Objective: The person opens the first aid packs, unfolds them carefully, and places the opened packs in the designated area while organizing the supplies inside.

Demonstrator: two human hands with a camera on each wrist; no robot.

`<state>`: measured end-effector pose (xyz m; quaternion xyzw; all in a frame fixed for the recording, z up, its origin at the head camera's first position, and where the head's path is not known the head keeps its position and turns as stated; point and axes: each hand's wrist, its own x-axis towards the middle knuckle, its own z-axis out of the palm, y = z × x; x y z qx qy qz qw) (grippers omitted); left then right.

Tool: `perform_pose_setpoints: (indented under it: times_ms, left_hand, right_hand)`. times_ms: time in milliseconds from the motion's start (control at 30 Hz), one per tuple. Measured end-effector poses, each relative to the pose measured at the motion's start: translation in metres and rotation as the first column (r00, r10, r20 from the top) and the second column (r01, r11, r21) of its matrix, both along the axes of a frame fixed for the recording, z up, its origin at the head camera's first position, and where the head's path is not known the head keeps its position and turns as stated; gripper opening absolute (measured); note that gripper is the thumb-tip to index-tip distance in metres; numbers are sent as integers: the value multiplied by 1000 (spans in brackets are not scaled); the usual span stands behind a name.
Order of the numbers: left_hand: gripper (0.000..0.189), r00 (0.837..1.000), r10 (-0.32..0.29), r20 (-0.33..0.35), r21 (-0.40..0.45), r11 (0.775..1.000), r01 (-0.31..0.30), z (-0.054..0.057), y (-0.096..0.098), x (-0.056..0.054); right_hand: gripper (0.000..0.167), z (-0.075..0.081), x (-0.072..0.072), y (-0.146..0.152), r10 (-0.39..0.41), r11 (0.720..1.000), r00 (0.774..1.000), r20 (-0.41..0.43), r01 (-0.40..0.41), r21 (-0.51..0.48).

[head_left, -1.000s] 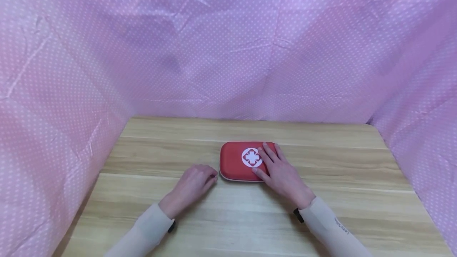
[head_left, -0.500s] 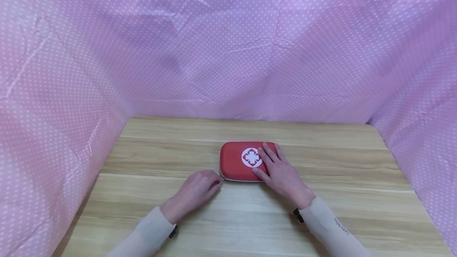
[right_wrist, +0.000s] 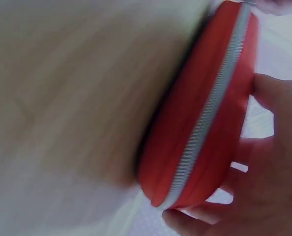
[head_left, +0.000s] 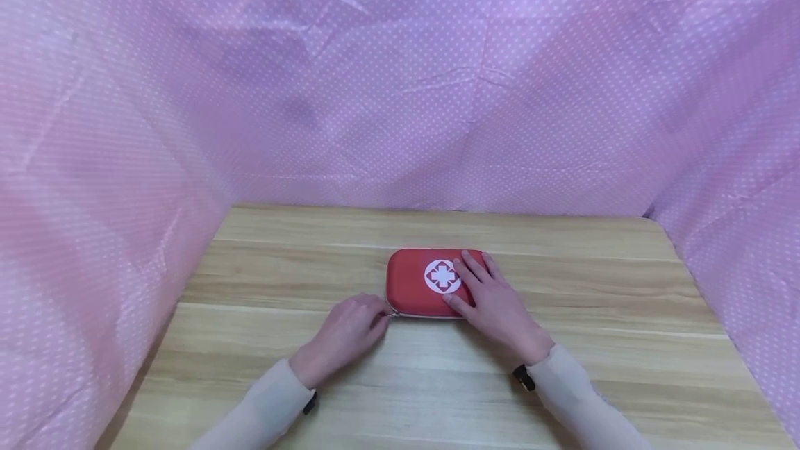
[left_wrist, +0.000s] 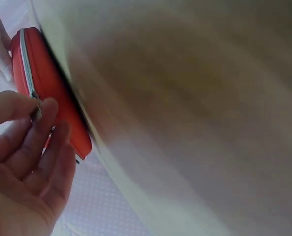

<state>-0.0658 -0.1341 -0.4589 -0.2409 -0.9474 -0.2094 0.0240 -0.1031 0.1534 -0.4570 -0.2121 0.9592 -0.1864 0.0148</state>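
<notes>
A red zippered first-aid case (head_left: 406,280) with a white cross emblem (head_left: 442,276) lies flat on the wooden table. My left hand (head_left: 350,332) is at its front left corner. In the left wrist view, thumb and forefinger pinch the small metal zipper pull (left_wrist: 36,114) on the case's side. Spread over the right end of the lid, my right hand (head_left: 500,307) presses the case with extended fingers and partly covers the emblem. The grey zipper (right_wrist: 200,125) along the near side appears closed in the right wrist view.
The wood-grain table (head_left: 281,248) reaches back to a pink polka-dot cloth (head_left: 375,89), which hangs behind it and on both sides. A dark band (head_left: 523,377) shows at the right sleeve's cuff.
My left hand has moved slightly right to the case's front corner and now pinches the zipper pull. The case has shifted very slightly right; my right hand stays on it.
</notes>
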Motion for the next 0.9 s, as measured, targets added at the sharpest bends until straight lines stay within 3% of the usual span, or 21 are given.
perform_pose_setpoints:
  times_ms: [167,300,500,600,900]
  left_hand:
    - [8,999,51,2,0,999,-51,3,8,-6]
    - [7,997,65,41,20,998,-66,7,10,-9]
    - [7,984,98,148,32,994,-104,9,11,-12]
    - [6,984,98,146,48,993,-106,8,10,-15]
    - [3,986,145,85,94,984,-153,7,8,-33]
  right_hand:
    - [63,9,-5,5,26,999,997,-76,-28,-27]
    - [60,18,-15,5,104,993,989,-102,-109,-44]
    - [65,20,-34,7,215,974,976,-17,-216,-67]
    - [65,17,-39,11,225,972,974,27,-223,-69]
    - [67,16,-24,27,190,982,982,16,-190,-8]
